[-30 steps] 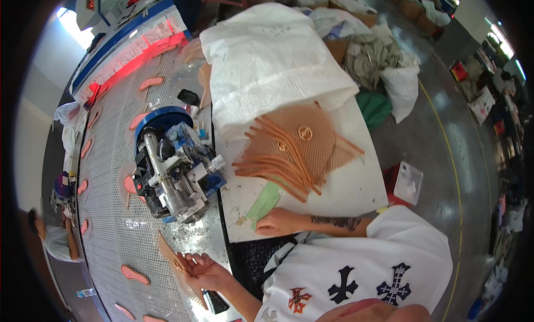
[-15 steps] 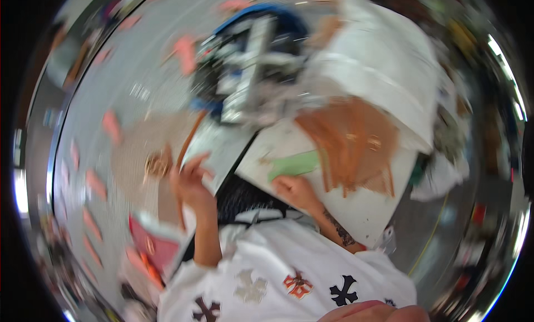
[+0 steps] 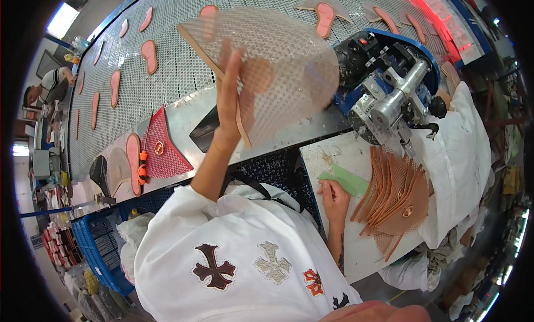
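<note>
My left hand [image 3: 229,94] is raised over the near edge of the conveyor, gripping a see-through mesh panel [image 3: 300,60] by its side with the tan edging. Part of the fingers shows through the mesh. My right hand [image 3: 335,200] rests on a white board [image 3: 322,152], its fingers curled at the lower edge of a thin green piece [image 3: 347,180] that they seem to pinch. Just right of it lies a fanned stack of brown-edged mesh pieces [image 3: 392,197], the top one bearing a small round gold emblem.
A metal machine [image 3: 384,99] on a blue base stands right of the raised panel. Pink insoles [image 3: 149,56] lie spread over the mesh conveyor [image 3: 183,49]. A red mesh piece [image 3: 166,146] and an orange-black tool [image 3: 142,167] lie left. White cloth [image 3: 459,166] hangs at right.
My left hand has lifted the mesh panel off the work surface and holds it up. My right hand remains by the green piece. The whole view has swung leftward.
</note>
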Motion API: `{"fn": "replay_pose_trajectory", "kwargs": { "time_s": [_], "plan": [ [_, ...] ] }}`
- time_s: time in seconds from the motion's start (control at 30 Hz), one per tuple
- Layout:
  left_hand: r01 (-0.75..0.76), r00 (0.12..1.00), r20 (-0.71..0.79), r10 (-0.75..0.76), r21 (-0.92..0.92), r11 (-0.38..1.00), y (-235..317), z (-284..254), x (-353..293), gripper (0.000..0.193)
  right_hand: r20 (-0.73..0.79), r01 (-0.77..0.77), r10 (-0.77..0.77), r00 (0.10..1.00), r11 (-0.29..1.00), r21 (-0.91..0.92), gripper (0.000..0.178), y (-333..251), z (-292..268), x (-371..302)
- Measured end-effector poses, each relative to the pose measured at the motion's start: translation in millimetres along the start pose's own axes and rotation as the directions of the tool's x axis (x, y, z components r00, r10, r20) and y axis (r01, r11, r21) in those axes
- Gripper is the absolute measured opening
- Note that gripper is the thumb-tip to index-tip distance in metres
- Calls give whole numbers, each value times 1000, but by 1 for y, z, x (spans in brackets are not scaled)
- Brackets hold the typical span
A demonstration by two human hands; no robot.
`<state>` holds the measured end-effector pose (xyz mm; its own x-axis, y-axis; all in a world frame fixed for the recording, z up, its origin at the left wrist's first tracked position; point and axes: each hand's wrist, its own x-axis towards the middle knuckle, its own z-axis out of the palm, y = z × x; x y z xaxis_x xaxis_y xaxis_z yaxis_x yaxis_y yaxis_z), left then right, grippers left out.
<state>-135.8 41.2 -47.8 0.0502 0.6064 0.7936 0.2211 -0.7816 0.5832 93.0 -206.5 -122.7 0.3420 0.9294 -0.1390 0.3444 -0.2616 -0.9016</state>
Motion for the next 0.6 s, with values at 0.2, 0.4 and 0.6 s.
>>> {"fn": "replay_pose_trajectory", "kwargs": {
  "time_s": [0.2, 0.4, 0.6],
  "plan": [
    [-47, 982, -144, 126, 461, 886, -98, 11, 73, 64, -27, 7, -7, 1000, 1000, -12, 18, 1, 5, -4],
    [339, 639, 291, -712, 724, 601, -192, 28, 36, 68, -34, -2, 3, 999, 1000, 19, 18, -9, 5, -3],
    [321, 812, 51, -581, 793, 518, -241, 21, 60, 70, -62, -19, 19, 998, 1000, 5, 17, -7, 7, 5]
  ]
}}
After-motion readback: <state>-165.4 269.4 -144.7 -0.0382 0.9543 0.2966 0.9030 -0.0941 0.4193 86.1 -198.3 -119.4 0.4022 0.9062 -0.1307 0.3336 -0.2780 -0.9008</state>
